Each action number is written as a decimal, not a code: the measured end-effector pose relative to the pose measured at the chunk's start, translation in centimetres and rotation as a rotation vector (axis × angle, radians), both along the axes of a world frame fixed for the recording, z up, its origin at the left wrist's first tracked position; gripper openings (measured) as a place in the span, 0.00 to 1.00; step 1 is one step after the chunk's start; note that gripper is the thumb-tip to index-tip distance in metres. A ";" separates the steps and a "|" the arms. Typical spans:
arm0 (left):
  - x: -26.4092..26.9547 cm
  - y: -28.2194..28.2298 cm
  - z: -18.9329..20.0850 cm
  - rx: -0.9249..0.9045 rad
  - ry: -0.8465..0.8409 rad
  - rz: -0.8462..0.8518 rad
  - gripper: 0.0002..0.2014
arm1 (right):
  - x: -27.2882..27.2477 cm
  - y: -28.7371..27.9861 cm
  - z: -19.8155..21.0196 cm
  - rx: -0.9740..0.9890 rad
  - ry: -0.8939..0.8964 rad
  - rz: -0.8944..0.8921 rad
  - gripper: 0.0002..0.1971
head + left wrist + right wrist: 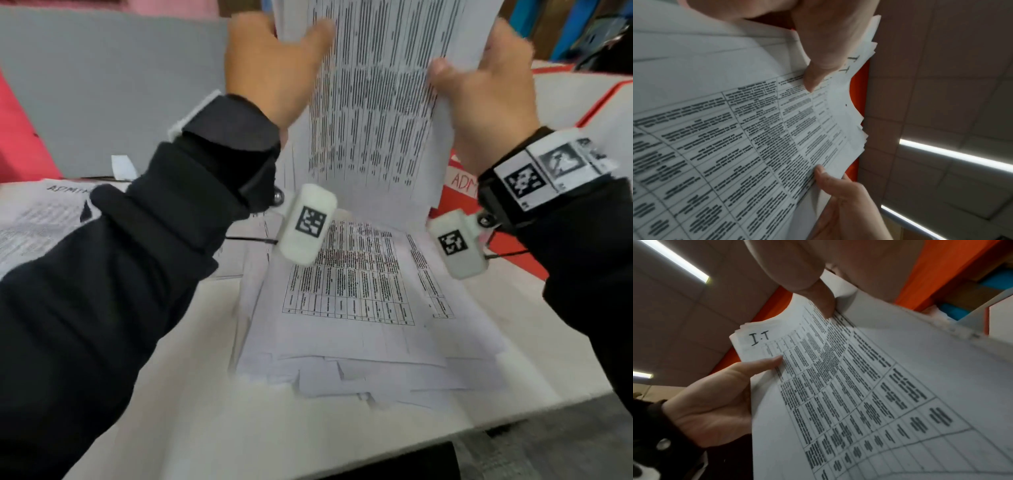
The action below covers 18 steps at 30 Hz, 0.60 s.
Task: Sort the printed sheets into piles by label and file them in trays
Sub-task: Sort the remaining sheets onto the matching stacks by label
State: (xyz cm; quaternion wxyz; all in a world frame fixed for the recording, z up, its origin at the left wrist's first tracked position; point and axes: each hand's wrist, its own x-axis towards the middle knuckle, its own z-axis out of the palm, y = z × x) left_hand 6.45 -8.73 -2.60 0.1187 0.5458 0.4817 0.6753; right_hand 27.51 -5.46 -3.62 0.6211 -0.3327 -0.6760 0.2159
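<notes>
Both hands hold a stack of printed table sheets (373,102) upright above the table. My left hand (277,61) grips its left edge, thumb on the front. My right hand (479,85) grips the right edge the same way. In the right wrist view the top sheet (869,386) carries a handwritten "I.T" label (758,339) at its corner. In the left wrist view my left thumb (818,65) presses on the sheets (735,129). A loose pile of printed sheets (359,318) lies on the table below the hands.
A second pile (37,219) marked "ADMIN" lies at the left of the white table (205,411). A red tray (455,202) with an "ADM" label stands at the right. A grey board (120,85) rises behind. The table's front edge is near me.
</notes>
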 end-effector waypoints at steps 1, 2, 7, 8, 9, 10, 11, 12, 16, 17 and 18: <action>-0.2 -0.1 0.3 -0.008 -0.021 -0.036 0.18 | 0.3 0.0 0.4 -0.019 0.046 0.021 0.22; -0.6 -0.1 0.3 -0.022 -0.039 -0.078 0.23 | 0.6 0.0 0.4 -0.048 0.081 0.042 0.24; -1.3 -0.1 -2.9 -0.265 -0.148 -0.229 0.56 | 0.9 0.0 -1.7 -0.172 0.072 0.061 0.23; -1.3 0.2 -3.4 -0.296 -0.159 -0.220 0.57 | 0.6 -0.1 -1.9 -0.168 0.084 0.051 0.23; -1.1 0.1 -3.3 -0.309 -0.157 -0.234 0.52 | 0.4 0.0 -1.7 -0.159 0.095 0.032 0.22; -0.9 0.0 -2.8 -0.278 -0.165 -0.261 0.39 | 0.1 0.0 -1.3 -0.144 0.103 0.003 0.20; -0.4 -0.4 -1.8 -0.249 -0.169 -0.244 0.18 | -0.2 0.1 -0.8 -0.120 0.105 -0.019 0.18; -0.2 -0.6 -0.9 -0.241 -0.149 -0.186 0.03 | -0.4 0.2 -0.4 -0.098 0.110 -0.036 0.16; -0.2 -0.4 0.6 -0.226 -0.253 -0.168 0.18 | -0.7 0.5 0.2 -0.107 0.132 0.001 0.22; -0.3 -0.2 0.1 -0.236 -0.297 -0.201 0.21 | -0.7 0.7 -0.3 -0.138 0.116 -0.010 0.23; -0.5 0.0 -0.5 -0.263 -0.327 -0.233 0.22 | -0.6 0.9 -0.9 -0.167 0.114 -0.022 0.24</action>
